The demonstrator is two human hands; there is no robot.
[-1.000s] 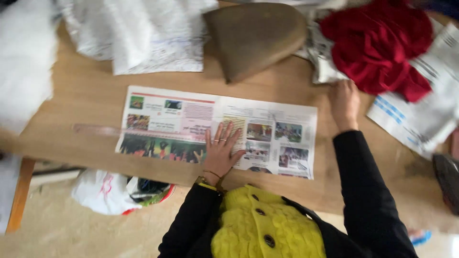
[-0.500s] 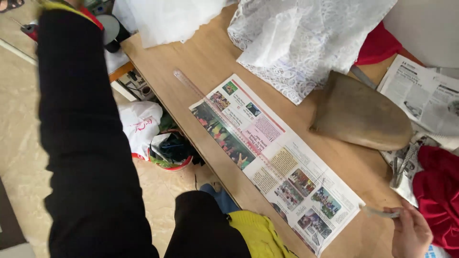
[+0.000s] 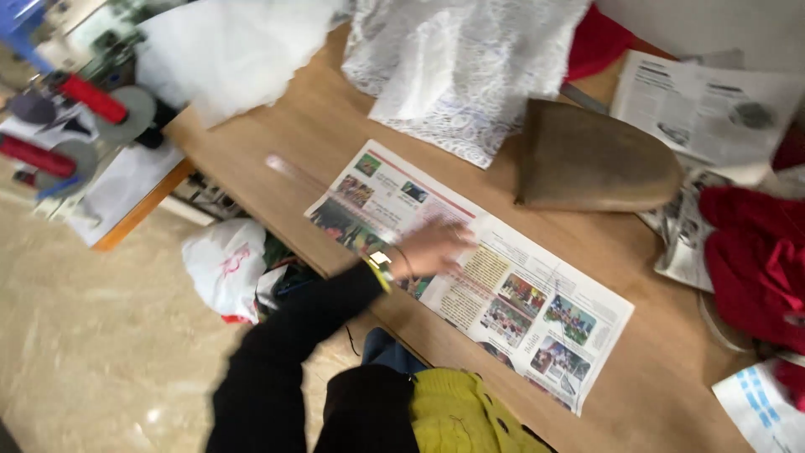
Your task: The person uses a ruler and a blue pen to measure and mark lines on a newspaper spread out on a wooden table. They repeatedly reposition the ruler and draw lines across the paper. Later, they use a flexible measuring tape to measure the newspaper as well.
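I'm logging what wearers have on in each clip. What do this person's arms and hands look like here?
Only the left hand shows, bare and blurred. Its arm is in a long black sleeve down to the wrist, where a yellow cuff or band and a thin bracelet sit. The right hand is out of view. A yellow knitted garment with dark buttons shows below.

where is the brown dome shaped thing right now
In the head view the brown dome-shaped form lies on the wooden table, upper right of the newspaper, between the white lace cloth and the red fabric.
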